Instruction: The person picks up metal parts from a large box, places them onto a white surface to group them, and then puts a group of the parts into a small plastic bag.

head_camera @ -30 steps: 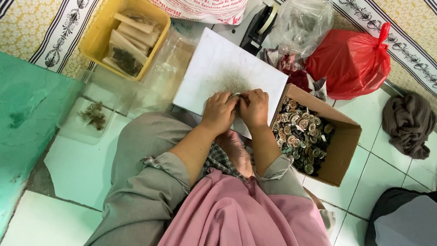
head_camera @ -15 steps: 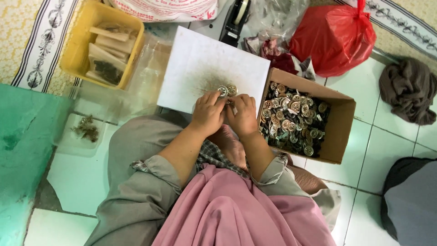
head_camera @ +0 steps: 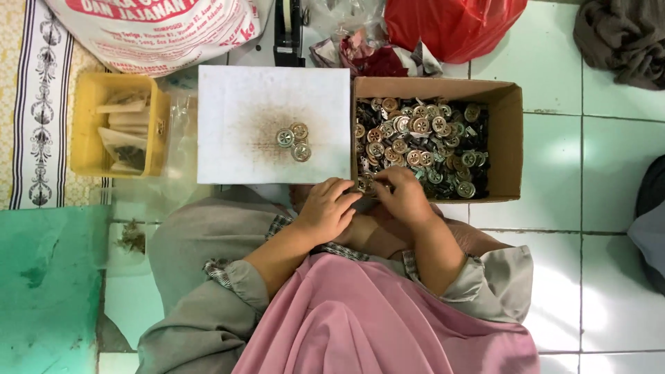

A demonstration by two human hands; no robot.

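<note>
Fingers (head_camera: 346, 188) curled — at box (head_camera: 509, 142) edge

Floor: white tiles (head_camera: 596, 173) are carrying everything.
Just beyond the fingers: a white board (head_camera: 235, 118) and an open cardboard box (head_camera: 509, 138) are lying side by side.
Further beyond the fingers: a red bag (head_camera: 450, 24) and a printed sack (head_camera: 152, 31) are sitting.
Left of the fingers: a yellow tray (head_camera: 86, 131) is resting, possibly on a patterned mat (head_camera: 34, 104).

The 1 head-worn view looks steeply down from close above the lap, facing the white board (head_camera: 273, 125) and cardboard box (head_camera: 509, 145) on the floor.
</note>
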